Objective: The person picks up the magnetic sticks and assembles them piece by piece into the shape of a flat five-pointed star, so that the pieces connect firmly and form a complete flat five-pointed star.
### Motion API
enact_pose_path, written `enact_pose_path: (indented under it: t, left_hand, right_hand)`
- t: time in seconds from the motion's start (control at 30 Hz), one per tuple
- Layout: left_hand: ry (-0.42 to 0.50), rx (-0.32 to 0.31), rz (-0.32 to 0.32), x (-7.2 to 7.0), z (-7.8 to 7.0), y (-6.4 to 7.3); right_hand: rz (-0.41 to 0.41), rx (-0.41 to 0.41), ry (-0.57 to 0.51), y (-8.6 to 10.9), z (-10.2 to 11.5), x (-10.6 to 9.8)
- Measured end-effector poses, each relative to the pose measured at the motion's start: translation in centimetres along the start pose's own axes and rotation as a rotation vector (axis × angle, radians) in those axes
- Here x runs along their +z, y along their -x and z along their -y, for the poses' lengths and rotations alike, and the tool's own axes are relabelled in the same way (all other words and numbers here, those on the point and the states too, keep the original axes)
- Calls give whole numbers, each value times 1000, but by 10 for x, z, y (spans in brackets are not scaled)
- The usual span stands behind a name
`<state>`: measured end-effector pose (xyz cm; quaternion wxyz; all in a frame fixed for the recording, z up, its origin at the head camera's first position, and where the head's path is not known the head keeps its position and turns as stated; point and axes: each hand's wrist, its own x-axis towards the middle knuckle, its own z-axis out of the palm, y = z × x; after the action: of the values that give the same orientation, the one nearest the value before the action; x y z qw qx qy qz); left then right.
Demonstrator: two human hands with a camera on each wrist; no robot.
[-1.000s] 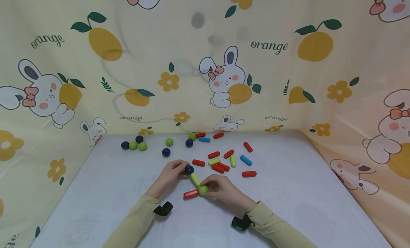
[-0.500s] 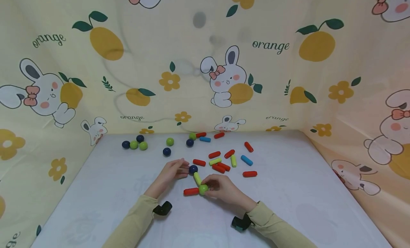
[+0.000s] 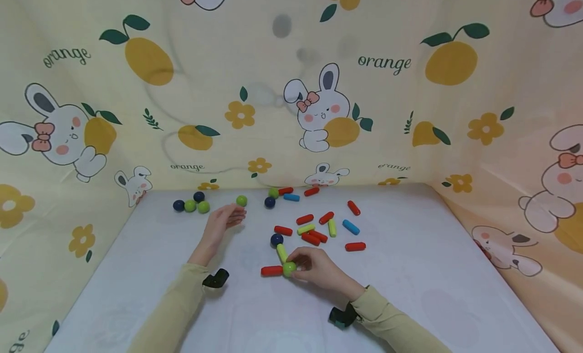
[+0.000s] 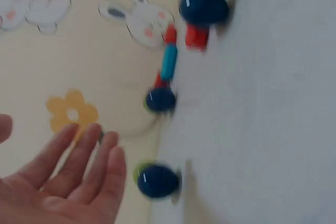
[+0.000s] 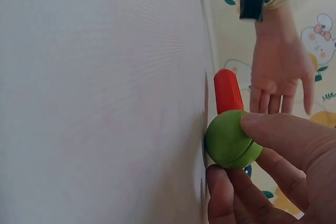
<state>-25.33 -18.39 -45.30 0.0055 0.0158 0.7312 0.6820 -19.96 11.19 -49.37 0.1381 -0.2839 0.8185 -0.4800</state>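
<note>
My right hand (image 3: pixel 316 268) pinches a green ball (image 5: pixel 228 139) between thumb and fingers, low at the white tabletop. A red rod (image 3: pixel 272 271) sticks out from that ball to the left, and a yellow-green rod (image 3: pixel 282 253) runs from it up to a dark blue ball (image 3: pixel 277 240). My left hand (image 3: pixel 221 222) is off this joined piece, fingers extended and nothing in them. In the head view it reaches just short of a loose green ball (image 3: pixel 241 201) and hides a dark blue ball (image 4: pixel 158 181), which the left wrist view shows beyond the fingertips.
Several green and dark blue balls (image 3: pixel 203 206) lie together at the back left. Loose red rods (image 3: pixel 355 246), yellow-green rods (image 3: pixel 332 228) and blue rods (image 3: pixel 351 227) are scattered right of centre. A patterned cloth (image 3: pixel 255 79) hangs behind the tabletop (image 3: pixel 401 272).
My left hand has let go of the dark blue ball on the joined piece and moved back and left towards the loose balls. The right hand has kept its pinch and barely moved.
</note>
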Motion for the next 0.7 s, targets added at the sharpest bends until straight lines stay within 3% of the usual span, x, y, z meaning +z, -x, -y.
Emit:
enact_pose_path:
  t: [0.17,0.33,0.53,0.7]
  left_hand:
    - [-39,39,-56,-18,5,-14]
    - [-67,38,-16,-22,9,-23]
    - [-289,-31,46,-19,15,-32]
    - [-473,-21,69,-17,27,-34]
  right_hand:
    - [-9,-13,24,0,-2,0]
    - [-9,-11,19,1,-1,0]
    - [-4,8,11,2,0,1]
    - [-7,27,2,3,1,1]
